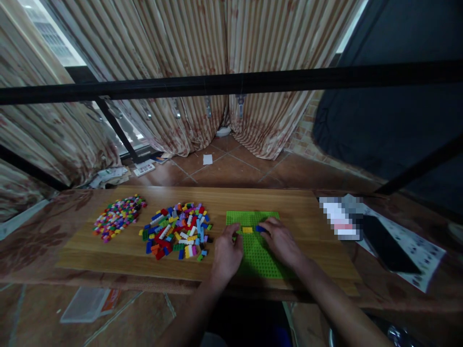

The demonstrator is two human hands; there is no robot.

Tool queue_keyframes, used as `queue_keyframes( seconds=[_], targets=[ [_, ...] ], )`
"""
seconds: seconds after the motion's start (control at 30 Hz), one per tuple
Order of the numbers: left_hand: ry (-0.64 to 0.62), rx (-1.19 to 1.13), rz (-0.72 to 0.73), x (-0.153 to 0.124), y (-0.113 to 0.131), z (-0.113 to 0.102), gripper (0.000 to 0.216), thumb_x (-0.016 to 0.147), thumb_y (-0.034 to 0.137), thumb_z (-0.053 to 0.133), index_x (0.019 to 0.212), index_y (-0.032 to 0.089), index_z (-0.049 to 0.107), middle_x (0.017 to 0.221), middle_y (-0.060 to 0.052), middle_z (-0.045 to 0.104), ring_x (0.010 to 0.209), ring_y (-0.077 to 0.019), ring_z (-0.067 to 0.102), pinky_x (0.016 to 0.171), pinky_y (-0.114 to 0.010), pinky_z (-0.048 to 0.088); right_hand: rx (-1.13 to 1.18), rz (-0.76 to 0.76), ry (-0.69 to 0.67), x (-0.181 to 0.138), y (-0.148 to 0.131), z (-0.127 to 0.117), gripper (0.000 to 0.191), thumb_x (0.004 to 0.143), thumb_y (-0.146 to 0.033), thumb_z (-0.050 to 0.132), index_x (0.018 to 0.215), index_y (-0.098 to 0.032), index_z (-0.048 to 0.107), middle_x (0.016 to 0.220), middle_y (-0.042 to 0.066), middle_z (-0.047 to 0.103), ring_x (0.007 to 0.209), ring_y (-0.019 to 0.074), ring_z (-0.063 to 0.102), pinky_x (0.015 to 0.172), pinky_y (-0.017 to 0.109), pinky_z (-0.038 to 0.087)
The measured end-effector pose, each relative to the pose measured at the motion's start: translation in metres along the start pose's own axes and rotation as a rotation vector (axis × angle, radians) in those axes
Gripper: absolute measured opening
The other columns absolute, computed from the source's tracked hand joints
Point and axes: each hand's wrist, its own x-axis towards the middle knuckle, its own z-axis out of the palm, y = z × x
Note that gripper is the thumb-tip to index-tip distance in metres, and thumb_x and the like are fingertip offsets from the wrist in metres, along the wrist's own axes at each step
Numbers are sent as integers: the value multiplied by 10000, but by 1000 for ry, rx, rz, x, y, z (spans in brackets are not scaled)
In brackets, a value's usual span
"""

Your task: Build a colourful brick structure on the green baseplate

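Observation:
A green studded baseplate (pixel 258 260) lies on the wooden board in front of me. On its upper part sits a yellow brick (pixel 247 230). Just right of that brick, my right hand (pixel 280 238) pinches a blue brick (pixel 259 229) over the plate. My left hand (pixel 227 250) is at the plate's left edge, thumb and fingers curled close together beside the yellow brick; what lies between the fingertips is too small to make out. To the left of this hand spreads a loose pile of mixed coloured bricks (pixel 181 231).
A heap of smaller coloured pieces (pixel 119 216) lies farther left on the wooden board (pixel 104 258). At the right are a black phone-like slab (pixel 388 243) and a printed sheet (pixel 427 253). A black rail (pixel 224 86) crosses beyond the board; a clear plastic box (pixel 85 304) is below.

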Motion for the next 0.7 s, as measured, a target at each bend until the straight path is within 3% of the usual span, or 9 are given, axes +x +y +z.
queue_keyframes(
  seconds=[0.1, 0.37, 0.7],
  targets=[
    [-24, 56, 7, 10, -4, 2, 304, 839, 150, 511, 1119, 173, 626, 1091, -101, 683, 942, -209, 663, 866, -349, 510, 0, -38, -48, 6, 0, 4, 241, 847, -145, 526, 990, -204, 710, 955, 76, 632, 919, 220, 597, 850, 348, 478],
    [-48, 86, 13, 17, -7, 8, 310, 819, 127, 533, 1096, 208, 649, 1031, -63, 704, 933, -199, 662, 918, -352, 496, 172, -3, -10, 1, 16, 8, 283, 822, -187, 593, 1086, -235, 680, 1017, 51, 639, 940, 203, 616, 875, 364, 486],
    [-85, 151, 52, 22, -5, 10, 289, 816, 137, 552, 1063, 216, 680, 1030, -58, 710, 944, -211, 659, 925, -349, 483, 239, 15, -8, 1, 13, 10, 212, 873, -223, 547, 1003, -220, 714, 952, 55, 647, 875, 191, 618, 831, 349, 495]
  ],
)
